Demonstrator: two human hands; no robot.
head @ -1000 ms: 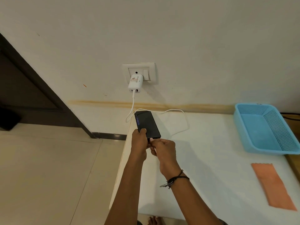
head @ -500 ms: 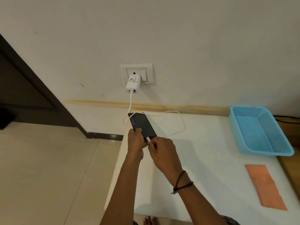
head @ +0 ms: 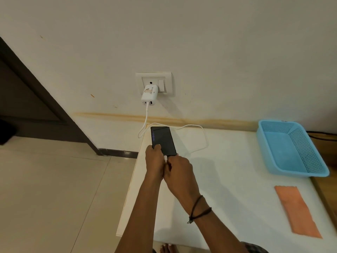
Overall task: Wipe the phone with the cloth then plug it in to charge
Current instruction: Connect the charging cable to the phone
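Note:
A black phone (head: 163,140) lies screen-up near the far left corner of the white table (head: 228,170). My left hand (head: 155,161) grips its near end, thumb on the screen. My right hand (head: 179,170) pinches the white cable plug (head: 165,158) at the phone's bottom edge. The white cable (head: 203,137) loops across the table and up to a white charger (head: 149,95) in the wall socket (head: 154,83). An orange cloth (head: 296,210) lies flat at the table's right side, away from both hands.
A light blue mesh basket (head: 291,148) stands at the table's far right against the wall. The table's left edge drops to a beige tiled floor (head: 54,189). A dark door frame (head: 36,97) is at the left.
Both hands and the phone have shifted slightly toward the wall and left. The right hand's plug stays pressed at the phone's bottom edge. Cloth and basket have not moved.

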